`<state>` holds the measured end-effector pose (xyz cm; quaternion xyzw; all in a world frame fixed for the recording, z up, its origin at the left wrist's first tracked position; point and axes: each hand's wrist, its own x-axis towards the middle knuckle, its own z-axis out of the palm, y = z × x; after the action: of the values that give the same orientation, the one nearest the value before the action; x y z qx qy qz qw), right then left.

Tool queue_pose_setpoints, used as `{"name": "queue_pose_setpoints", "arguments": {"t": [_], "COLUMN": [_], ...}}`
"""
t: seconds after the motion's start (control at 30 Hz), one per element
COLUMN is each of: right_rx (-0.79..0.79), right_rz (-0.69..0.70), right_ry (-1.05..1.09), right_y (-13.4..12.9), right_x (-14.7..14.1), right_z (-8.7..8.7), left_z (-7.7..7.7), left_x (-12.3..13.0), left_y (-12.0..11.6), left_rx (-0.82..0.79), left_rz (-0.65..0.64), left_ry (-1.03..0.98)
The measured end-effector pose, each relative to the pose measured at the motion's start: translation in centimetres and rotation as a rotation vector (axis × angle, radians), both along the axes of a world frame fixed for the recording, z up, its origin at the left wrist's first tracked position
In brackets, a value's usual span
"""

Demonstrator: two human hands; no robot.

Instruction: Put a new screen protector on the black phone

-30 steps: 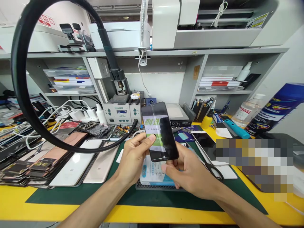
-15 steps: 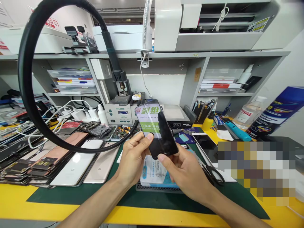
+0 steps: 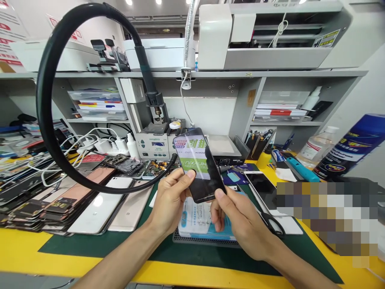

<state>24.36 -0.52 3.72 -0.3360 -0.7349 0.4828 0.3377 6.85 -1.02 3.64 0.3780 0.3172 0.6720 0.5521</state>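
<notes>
A black smartphone (image 3: 207, 176) is held tilted above the workbench, its glossy screen reflecting green and white signs. My left hand (image 3: 173, 190) is closed on its lower left edge, thumb on the front. At the bottom right corner my right hand (image 3: 237, 218) pinches the phone, thumb on the glass, while its other fingers curl below. Beneath the hands, a blue and white package (image 3: 192, 222) lies on a dark perforated pad (image 3: 207, 239). Black-handled scissors (image 3: 272, 224) lie just right of my right hand.
A black flexible hose (image 3: 45, 104) loops on the left from the grey rework station (image 3: 152, 146). Stacked phones and phone parts (image 3: 100, 204) cover the left bench. A white phone (image 3: 261, 186), a clear bottle (image 3: 315, 146) and a blue spray can (image 3: 349, 148) stand or lie right.
My right thumb has slid right along the phone's bottom edge to its corner, and its lower fingers now show beneath. The whole view has shifted slightly.
</notes>
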Motion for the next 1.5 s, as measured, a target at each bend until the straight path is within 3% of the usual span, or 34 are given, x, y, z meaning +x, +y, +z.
{"name": "queue_pose_setpoints", "arguments": {"t": [0.13, 0.27, 0.67, 0.77, 0.9, 1.27, 1.5], "right_rx": [-0.068, -0.006, 0.168, 0.103, 0.195, 0.279, 0.151], "right_rz": [0.000, -0.058, -0.279, -0.321, -0.396, -0.312, -0.255], "right_ry": [0.064, 0.086, 0.184, 0.211, 0.186, 0.260, 0.321], "right_y": [0.1, 0.5, 0.7, 0.9, 1.2, 1.5, 1.7], "right_x": [0.3, 0.3, 0.2, 0.5, 0.7, 1.1, 1.7], "right_z": [-0.2, 0.1, 0.2, 0.3, 0.4, 0.8, 1.1], "left_z": [0.2, 0.3, 0.3, 0.4, 0.4, 0.1, 0.0], "left_x": [-0.1, -0.3, -0.1, -0.5, -0.4, 0.0, -0.2], "left_y": [-0.1, -0.4, -0.6, -0.6, -0.6, -0.8, -0.8], "left_rx": [-0.003, -0.070, -0.076, -0.100, -0.082, 0.005, 0.009], "left_rz": [-0.006, -0.010, -0.341, -0.391, -0.405, -0.394, -0.395], "left_ry": [0.008, 0.110, 0.192, 0.283, 0.392, 0.505, 0.522]}}
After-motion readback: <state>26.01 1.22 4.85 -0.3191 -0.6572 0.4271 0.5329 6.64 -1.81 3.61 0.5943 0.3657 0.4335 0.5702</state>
